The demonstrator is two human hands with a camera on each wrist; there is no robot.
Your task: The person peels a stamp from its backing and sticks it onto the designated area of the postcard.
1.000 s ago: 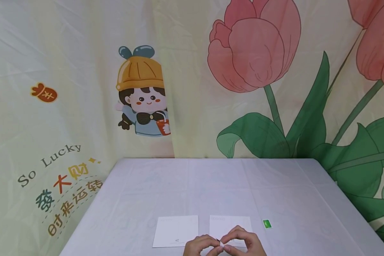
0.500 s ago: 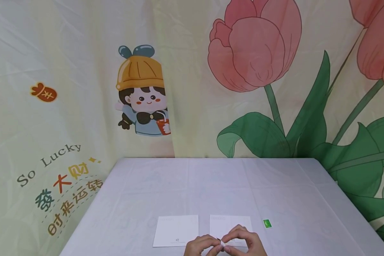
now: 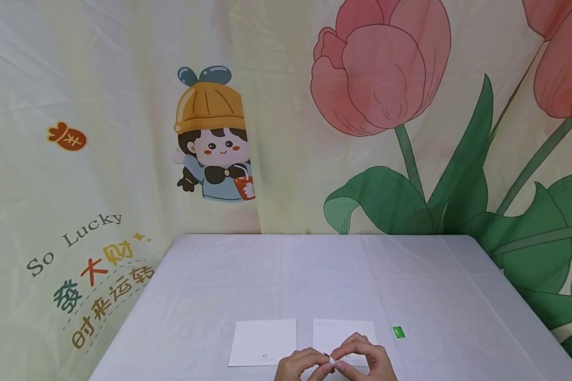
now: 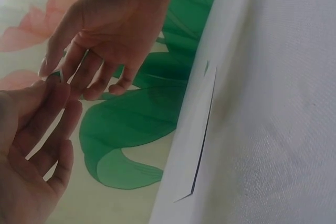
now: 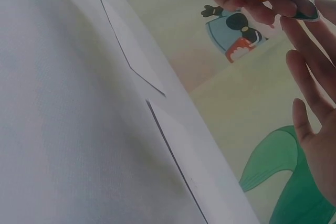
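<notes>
Both hands meet at the front of the table in the head view, over the near edge of the right-hand card. Between their fingertips is a small bent stamp point(image 3: 332, 361), white on one side and dark green on the other point(image 5: 307, 16). My left hand point(image 3: 299, 365) pinches it between thumb and forefinger. From the other side, my right hand point(image 3: 368, 357) also pinches it with thumb and forefinger. Fingertips cover most of the stamp. The right-hand white card point(image 3: 331, 329) lies partly hidden behind the hands, while the left-hand white card point(image 3: 262, 341) shows nearly whole.
A second stamp, green with a white border point(image 3: 399, 332), lies flat to the right of the cards. A pale cloth covers the table point(image 3: 286, 275). Behind it hangs a printed curtain point(image 3: 286, 132) with tulips and a cartoon figure.
The hands stay together in nearly the same place. The stamp's white part shows slightly differently between the fingertips. The cards and the green stamp have not moved on the table.
</notes>
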